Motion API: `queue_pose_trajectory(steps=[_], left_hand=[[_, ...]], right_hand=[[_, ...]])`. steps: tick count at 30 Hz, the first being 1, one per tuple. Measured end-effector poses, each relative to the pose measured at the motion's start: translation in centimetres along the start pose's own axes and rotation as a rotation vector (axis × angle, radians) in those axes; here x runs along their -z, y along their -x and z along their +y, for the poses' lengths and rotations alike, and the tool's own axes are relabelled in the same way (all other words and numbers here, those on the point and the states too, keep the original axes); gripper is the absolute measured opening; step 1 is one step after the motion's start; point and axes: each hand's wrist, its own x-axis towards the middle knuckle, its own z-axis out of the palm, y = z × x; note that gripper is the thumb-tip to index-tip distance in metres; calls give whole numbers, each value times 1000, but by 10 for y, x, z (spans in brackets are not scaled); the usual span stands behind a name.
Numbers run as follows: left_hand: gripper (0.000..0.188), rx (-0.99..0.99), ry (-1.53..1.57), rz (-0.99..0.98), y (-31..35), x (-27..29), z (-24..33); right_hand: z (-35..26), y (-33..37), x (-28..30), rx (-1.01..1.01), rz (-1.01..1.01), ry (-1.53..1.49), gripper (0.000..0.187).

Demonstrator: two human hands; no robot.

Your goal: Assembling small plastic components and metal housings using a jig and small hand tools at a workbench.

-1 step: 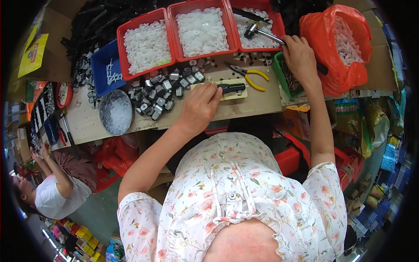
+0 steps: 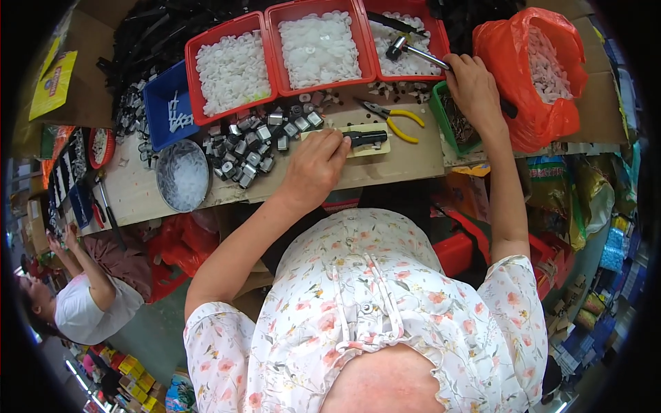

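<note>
My left hand (image 2: 315,165) is closed round one end of a long black plastic part (image 2: 368,138), which lies on a flat cream-coloured block (image 2: 359,153); the gripped end is hidden by my fingers. In my right hand (image 2: 474,89) is a hammer (image 2: 425,57), held by its handle. Its metal head is over the right red tray (image 2: 420,80) of small white parts, clear of the black part. Pliers (image 2: 394,115) with yellow handles lie between my hands. Left of my left hand is a pile of small metal-and-black pieces (image 2: 248,148).
Two more red trays (image 2: 272,62) of white parts stand behind. Left are a blue bin (image 2: 153,117) and a round metal bowl (image 2: 160,180). A green basket (image 2: 441,113) and a red plastic bag (image 2: 492,51) of parts flank my right hand. Another person (image 2: 96,303) sits far left.
</note>
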Motion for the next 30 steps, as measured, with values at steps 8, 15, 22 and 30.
queue_pose_trajectory(steps=[8, 15, 22, 30], left_hand=[[21, -43, -2, 1, -4, 2, 0], [17, -58, -17, 27, -4, 2, -1], [17, -77, -47, 27, -4, 2, -2], [21, -33, -59, 41, -1, -4, 1]], right_hand=[[-9, 8, 34, -151, -133, -378, 18], [-58, 58, 71, 23, -18, -610, 20], [-91, 105, 62, -11, -183, -661, 35], [-95, 108, 48, -61, -297, -617, 37]])
